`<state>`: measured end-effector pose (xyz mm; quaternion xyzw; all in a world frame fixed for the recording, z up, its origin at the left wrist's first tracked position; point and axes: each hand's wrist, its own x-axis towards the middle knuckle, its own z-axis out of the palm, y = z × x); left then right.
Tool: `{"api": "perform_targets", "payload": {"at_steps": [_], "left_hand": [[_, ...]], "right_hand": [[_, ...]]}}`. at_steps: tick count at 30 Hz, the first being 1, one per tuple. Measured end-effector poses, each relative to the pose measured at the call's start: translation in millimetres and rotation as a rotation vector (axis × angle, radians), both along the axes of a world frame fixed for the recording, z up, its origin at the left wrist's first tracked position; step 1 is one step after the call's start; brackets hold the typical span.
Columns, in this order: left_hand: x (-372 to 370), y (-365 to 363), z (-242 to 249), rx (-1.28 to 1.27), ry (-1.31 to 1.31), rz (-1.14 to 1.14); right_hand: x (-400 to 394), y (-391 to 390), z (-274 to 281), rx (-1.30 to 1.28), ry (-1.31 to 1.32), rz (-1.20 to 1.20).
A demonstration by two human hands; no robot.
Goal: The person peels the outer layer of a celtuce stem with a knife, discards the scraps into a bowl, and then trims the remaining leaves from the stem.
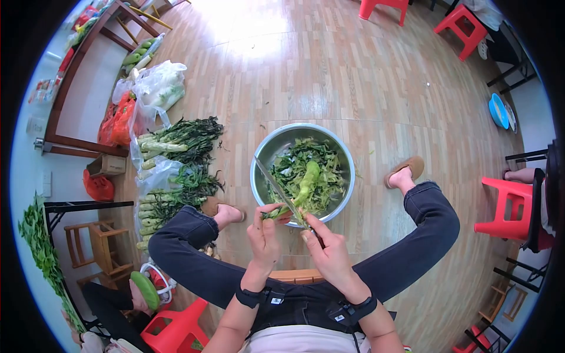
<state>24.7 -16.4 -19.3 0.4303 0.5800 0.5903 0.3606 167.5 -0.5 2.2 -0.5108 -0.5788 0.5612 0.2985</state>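
Observation:
A large steel basin (348, 154) stands on the floor between my feet, with green leaves and peelings (329, 183) inside. Over it slants a pale green celtuce stem (309, 181), partly peeled, its lower end between my hands. My left hand (265, 240) is closed round that end, with leafy scraps by its fingers; some of the fingers are hidden. A knife (275, 186) is gripped in my right hand (328, 247). Its long blade points up and left across the stem, and the handle is mostly covered by my fingers.
Leafy celtuce stalks (170, 147) lie in clear plastic on the left, near white bags (162, 85) and a red bag (120, 120). Red stools (506, 209) stand to the right. Another person's green-shod foot (145, 289) is at lower left. A blue basin (498, 110) is far right.

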Motion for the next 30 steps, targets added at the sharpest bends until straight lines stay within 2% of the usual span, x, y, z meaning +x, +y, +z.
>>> {"api": "perform_targets", "payload": {"at_steps": [5, 7, 14, 17, 19, 23, 26, 28, 30], "left_hand": [[0.9, 4.1, -0.1, -0.053, 0.048, 0.026], [-0.6, 4.5, -0.3, -0.083, 0.32, 0.036], [3.7, 13.9, 11.0, 0.025, 0.428, 0.073], [4.9, 15.2, 7.4, -0.088, 0.286, 0.014], [8.8, 18.0, 2.4, -0.016, -0.075, -0.051], [10.3, 17.3, 1.6, 0.009, -0.071, -0.061], [4.3, 10.4, -3.9, -0.071, -0.037, -0.133], [2.3, 9.0, -6.7, -0.027, 0.061, -0.181], [4.3, 8.6, -6.1, -0.022, 0.027, -0.188]], "right_hand": [[-0.3, 2.4, 2.5, -0.014, 0.006, -0.015], [-0.5, 2.8, 1.9, -0.043, 0.023, -0.023], [3.6, 2.6, 2.3, -0.081, 0.127, -0.034], [10.2, 5.3, 35.0, 0.024, 0.09, 0.014], [13.6, 7.4, 49.3, 0.189, 0.01, 0.124], [10.9, 9.1, 51.5, 0.268, -0.08, 0.138], [10.3, 10.4, 50.2, 0.291, -0.089, 0.129], [10.6, 11.8, 51.7, 0.282, -0.147, 0.146], [11.1, 11.8, 48.4, 0.289, -0.167, 0.146]]}}
